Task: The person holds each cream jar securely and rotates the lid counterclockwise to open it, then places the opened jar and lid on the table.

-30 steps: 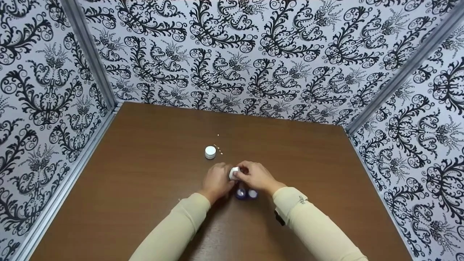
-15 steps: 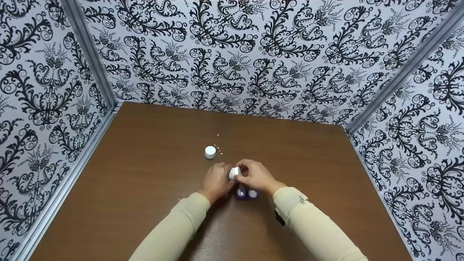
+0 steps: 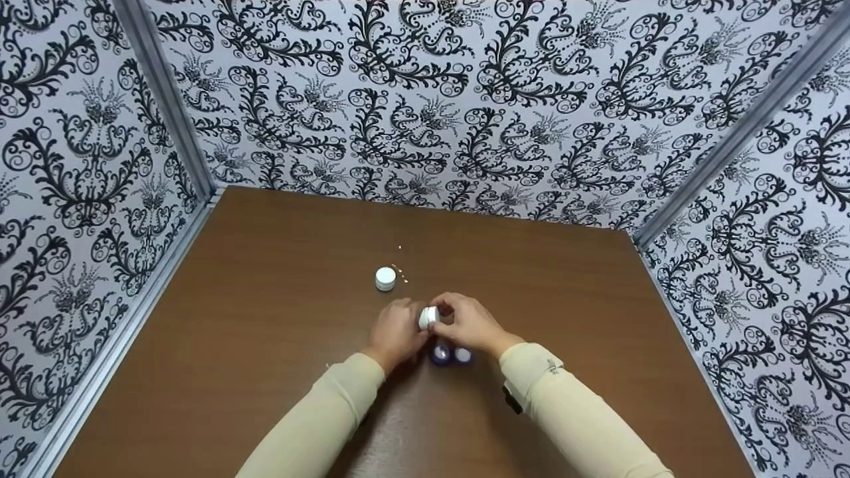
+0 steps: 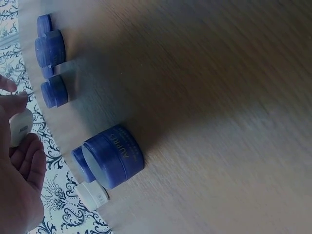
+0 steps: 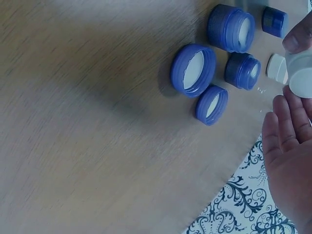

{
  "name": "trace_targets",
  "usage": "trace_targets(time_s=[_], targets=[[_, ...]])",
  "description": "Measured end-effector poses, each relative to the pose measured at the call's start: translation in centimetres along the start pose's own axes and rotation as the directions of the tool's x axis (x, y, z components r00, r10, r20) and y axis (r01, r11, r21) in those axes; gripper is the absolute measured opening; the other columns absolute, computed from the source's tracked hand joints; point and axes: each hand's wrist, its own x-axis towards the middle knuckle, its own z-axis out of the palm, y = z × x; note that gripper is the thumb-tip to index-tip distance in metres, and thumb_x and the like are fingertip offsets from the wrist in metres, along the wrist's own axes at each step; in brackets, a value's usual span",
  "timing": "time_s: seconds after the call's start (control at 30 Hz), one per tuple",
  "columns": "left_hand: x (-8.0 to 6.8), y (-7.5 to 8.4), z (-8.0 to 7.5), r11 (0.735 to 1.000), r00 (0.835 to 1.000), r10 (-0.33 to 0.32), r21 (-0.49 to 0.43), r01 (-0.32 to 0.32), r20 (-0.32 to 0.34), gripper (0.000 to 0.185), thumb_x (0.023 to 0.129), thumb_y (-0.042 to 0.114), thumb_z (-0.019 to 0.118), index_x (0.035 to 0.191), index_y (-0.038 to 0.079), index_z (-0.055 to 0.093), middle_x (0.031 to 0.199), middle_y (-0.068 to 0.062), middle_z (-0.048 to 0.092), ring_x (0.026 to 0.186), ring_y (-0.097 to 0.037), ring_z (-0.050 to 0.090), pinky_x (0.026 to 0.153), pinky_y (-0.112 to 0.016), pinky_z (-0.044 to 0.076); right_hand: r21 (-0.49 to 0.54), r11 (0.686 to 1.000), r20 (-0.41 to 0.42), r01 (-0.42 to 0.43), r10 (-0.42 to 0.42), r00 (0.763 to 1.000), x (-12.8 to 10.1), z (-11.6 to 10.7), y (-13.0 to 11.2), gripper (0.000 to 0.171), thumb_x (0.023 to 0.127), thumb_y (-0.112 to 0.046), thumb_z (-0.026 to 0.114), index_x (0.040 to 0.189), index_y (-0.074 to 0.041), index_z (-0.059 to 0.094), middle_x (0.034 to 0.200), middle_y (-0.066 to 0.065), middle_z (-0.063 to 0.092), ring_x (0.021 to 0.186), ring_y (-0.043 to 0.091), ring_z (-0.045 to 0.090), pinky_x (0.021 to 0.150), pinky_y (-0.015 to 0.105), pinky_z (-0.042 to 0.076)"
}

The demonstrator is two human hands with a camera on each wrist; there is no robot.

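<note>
A small white jar (image 3: 425, 319) with a white lid (image 3: 434, 315) is held between both hands, above the table. My left hand (image 3: 397, 328) grips the jar from the left, its fingers mostly hidden in the head view. My right hand (image 3: 473, 326) pinches the lid side with thumb and fingers. In the left wrist view the white jar (image 4: 22, 127) lies among curled fingers. The right wrist view has the jar's round white end (image 5: 301, 80) by the fingers of the right hand (image 5: 292, 161). Below the hands lie two upturned purple-blue lids (image 3: 441, 354).
Another white jar (image 3: 385, 279) stands behind the hands, with several white crumbs (image 3: 402, 272) beside it. Blue jars without lids (image 5: 231, 28) stand near the upturned lids (image 5: 193, 69). A smaller blue jar (image 5: 274, 22) sits beyond. Patterned walls (image 3: 425, 119) border the brown table (image 3: 265, 265).
My right thumb and fingers have shifted slightly on the white jar's lid, and the line between lid and jar shows more. The left hand and the other things keep their places.
</note>
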Motion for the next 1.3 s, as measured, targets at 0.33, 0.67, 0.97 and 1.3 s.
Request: trace_targets(time_s=[0.33, 0.67, 0.97, 1.3], targets=[[0.1, 0.0, 0.1, 1.000, 1.000, -0.015, -0.017, 0.015, 0.005, 0.027, 0.070, 0.019, 0.082, 0.091, 0.007, 0.071, 0.082, -0.005, 0.064, 0.079, -0.027, 0.064, 0.072, -0.043, 0.053, -0.013, 0.998, 0.006, -0.067, 0.067, 0.998, 0.1, -0.1, -0.2, 0.033, 0.096, -0.045, 0.063, 0.115, -0.018, 0.068, 0.099, -0.007, 0.068, 0.090, 0.012, 0.063, 0.083, 0.036, 0.050], [0.1, -0.3, -0.1, 0.999, 0.998, -0.052, -0.010, 0.053, 0.043, 0.026, 0.071, 0.019, 0.082, 0.090, 0.008, 0.070, 0.085, -0.007, 0.067, 0.085, -0.029, 0.066, 0.076, -0.044, 0.054, 0.035, 0.998, 0.000, -0.057, 0.057, 0.998, 0.0, -0.3, -0.3, 0.027, 0.091, -0.035, 0.072, 0.110, -0.018, 0.067, 0.094, -0.009, 0.065, 0.084, 0.011, 0.061, 0.078, 0.034, 0.050], [0.1, -0.6, 0.1, 1.000, 1.000, -0.024, 0.012, 0.024, 0.008, 0.030, 0.070, 0.020, 0.084, 0.093, 0.007, 0.070, 0.085, -0.006, 0.068, 0.083, -0.027, 0.065, 0.075, -0.042, 0.053, 0.032, 0.999, -0.048, -0.039, 0.040, 0.998, 0.2, -0.3, 0.2, 0.027, 0.089, -0.031, 0.073, 0.110, -0.016, 0.067, 0.098, -0.006, 0.068, 0.088, 0.011, 0.064, 0.082, 0.035, 0.051], [0.0, -0.7, -0.1, 0.998, 0.998, -0.062, 0.012, 0.061, 0.027, 0.032, 0.070, 0.022, 0.085, 0.094, 0.008, 0.071, 0.086, -0.007, 0.067, 0.084, -0.028, 0.065, 0.075, -0.043, 0.053, 0.073, 0.994, -0.129, -0.084, 0.093, 0.987, 0.3, -0.4, 1.1, 0.026, 0.087, -0.029, 0.077, 0.107, -0.014, 0.067, 0.090, -0.005, 0.068, 0.081, 0.012, 0.064, 0.076, 0.036, 0.051]])
